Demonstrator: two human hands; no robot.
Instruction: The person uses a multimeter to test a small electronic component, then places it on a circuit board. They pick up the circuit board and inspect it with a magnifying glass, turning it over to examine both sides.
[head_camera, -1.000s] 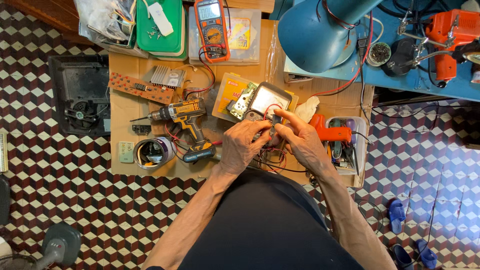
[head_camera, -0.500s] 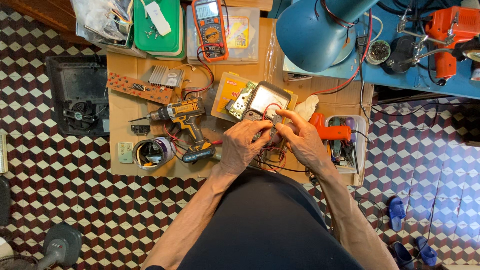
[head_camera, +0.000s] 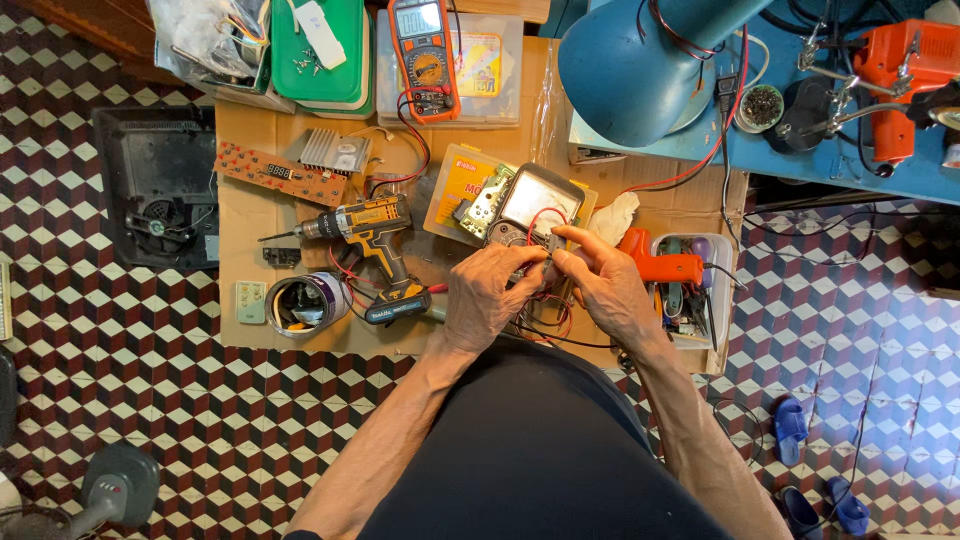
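Both hands meet over the front edge of the cardboard sheet. Left hand curled, fingertips pinched on a small part at the red wires; right hand pinches the same spot from the other side. What the part is, I cannot tell. Since a second ago the hands have barely shifted: fine work goes on in place. Just beyond sits the grey meter. Left of it, a yellow drill and tape roll; right, an orange tool. Farther off, an orange multimeter and blue lamp. Open cardboard only at left front.
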